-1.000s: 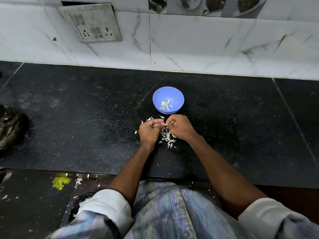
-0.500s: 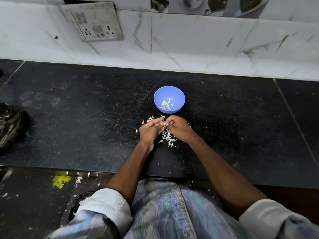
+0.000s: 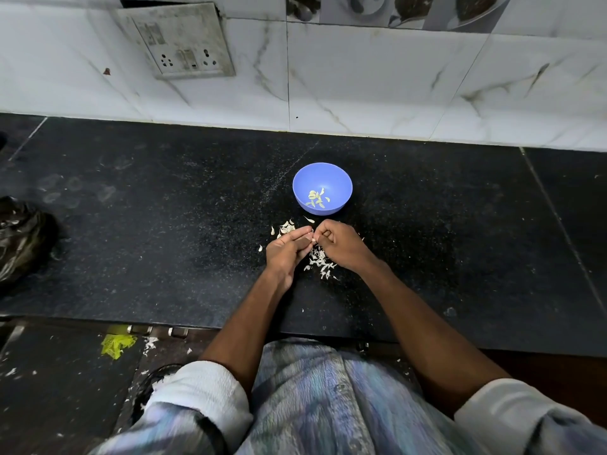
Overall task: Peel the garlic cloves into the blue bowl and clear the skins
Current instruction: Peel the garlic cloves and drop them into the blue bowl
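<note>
A small blue bowl (image 3: 340,185) stands on the black counter and holds several peeled garlic cloves (image 3: 316,198). Just in front of it my left hand (image 3: 287,251) and my right hand (image 3: 341,244) meet fingertip to fingertip. A small pale garlic clove (image 3: 313,240) is pinched between them; most of it is hidden by the fingers. White garlic skins (image 3: 320,264) lie scattered on the counter under and between my hands. More skins (image 3: 285,228) lie just left of the bowl.
The black granite counter (image 3: 164,224) ends at a white tiled wall with a switch plate (image 3: 184,44). A dark crumpled plastic bag (image 3: 19,238) lies at the counter's left edge. On the floor below are a yellow-green scrap (image 3: 116,344) and stray skins.
My hands stay in the same spot in front of the bowl. The fingers have shifted slightly around the clove. The bowl has not moved.
</note>
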{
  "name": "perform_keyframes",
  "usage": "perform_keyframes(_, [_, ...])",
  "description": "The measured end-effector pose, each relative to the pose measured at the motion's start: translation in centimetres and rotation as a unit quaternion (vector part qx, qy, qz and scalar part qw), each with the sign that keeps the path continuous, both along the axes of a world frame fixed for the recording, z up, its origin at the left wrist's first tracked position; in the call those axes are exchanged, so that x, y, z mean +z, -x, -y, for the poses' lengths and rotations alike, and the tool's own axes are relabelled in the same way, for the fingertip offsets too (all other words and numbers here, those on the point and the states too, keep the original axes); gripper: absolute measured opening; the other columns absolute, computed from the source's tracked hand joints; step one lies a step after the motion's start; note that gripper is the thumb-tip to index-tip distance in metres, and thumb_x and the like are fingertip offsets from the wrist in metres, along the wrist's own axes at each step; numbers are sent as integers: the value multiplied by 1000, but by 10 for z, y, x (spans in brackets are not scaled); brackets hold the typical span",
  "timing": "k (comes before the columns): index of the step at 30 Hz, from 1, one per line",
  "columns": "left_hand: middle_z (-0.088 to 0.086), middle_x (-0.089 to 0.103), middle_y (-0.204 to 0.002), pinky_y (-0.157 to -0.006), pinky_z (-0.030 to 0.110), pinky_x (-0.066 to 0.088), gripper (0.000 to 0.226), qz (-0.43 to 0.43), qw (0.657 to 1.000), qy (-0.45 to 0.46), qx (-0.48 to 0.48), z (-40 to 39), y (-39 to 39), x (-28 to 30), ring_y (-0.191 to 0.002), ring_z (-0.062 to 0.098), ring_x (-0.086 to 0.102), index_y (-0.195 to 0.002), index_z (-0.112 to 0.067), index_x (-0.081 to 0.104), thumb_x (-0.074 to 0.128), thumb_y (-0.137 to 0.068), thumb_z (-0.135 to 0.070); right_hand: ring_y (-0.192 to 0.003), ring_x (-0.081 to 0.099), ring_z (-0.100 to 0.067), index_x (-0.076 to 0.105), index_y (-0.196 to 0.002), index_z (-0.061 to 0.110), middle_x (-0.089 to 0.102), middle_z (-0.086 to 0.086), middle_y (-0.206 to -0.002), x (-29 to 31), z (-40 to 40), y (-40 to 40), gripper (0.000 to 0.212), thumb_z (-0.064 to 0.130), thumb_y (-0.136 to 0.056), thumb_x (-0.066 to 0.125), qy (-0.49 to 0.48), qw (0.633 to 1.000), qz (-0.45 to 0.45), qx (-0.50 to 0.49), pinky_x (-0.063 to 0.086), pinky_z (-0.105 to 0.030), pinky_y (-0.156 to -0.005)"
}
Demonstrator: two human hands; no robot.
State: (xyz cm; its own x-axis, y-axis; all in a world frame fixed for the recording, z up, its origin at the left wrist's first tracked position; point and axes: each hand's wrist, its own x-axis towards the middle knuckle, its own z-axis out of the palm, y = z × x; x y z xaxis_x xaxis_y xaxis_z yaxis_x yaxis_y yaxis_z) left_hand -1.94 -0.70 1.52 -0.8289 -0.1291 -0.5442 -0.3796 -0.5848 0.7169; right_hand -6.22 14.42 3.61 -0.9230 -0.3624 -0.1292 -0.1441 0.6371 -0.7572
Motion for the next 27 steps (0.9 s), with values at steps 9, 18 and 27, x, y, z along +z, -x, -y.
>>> perform_keyframes(9, [8,81,-98,-75,16,59,24,18,998,-59,21,-2,-5,7,-85,10,78,-111,-1,75,66,-93,12,-76,63,-1,66,-96,14,71,8,-85,2,1,-3,7,11,-99,61,12,1000,0,8,51,-27,-74])
perform_keyframes(18, [9,81,-98,-78,17,61,25,29,994,-98,43,0,-4,7,-87,14,79,-116,-1,72,65,-95,10,-62,58,8,70,-99,10,69,11,-77,7,1,-6,4,7,-96,67,57,998,11,-19,43,-9,-62])
perform_keyframes(27, [10,79,-99,-67,13,60,30,44,987,-154,15,4,-5,3,-81,11,78,-125,-6,68,63,-98,7,-48,53,4,72,-97,-6,67,18,-57,7,-8,-2,6,-3,-93,68,109,993,36,-12,38,-6,-53])
